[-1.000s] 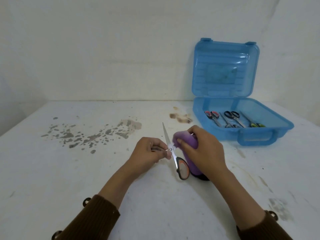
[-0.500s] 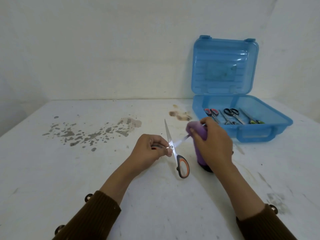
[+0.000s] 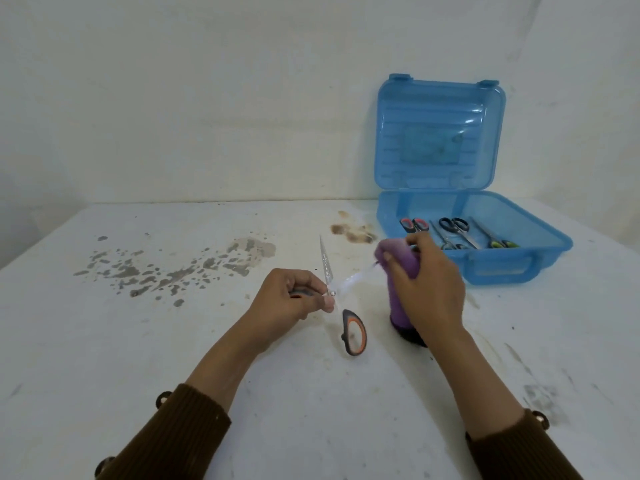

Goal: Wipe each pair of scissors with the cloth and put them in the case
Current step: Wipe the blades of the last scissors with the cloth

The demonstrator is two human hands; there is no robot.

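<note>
Altogether four scissors [image 3: 453, 226] in one case [image 3: 502, 270], fifth pair [image 3: 354, 332] outside, one cloth [image 3: 403, 268].

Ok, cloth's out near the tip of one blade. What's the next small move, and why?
Probably shift the cloth onto the other blade, which points away, bare. The right hand pinches the cloth round the tip end of the blade angled toward the case; the left hand holds the scissors open.
</note>
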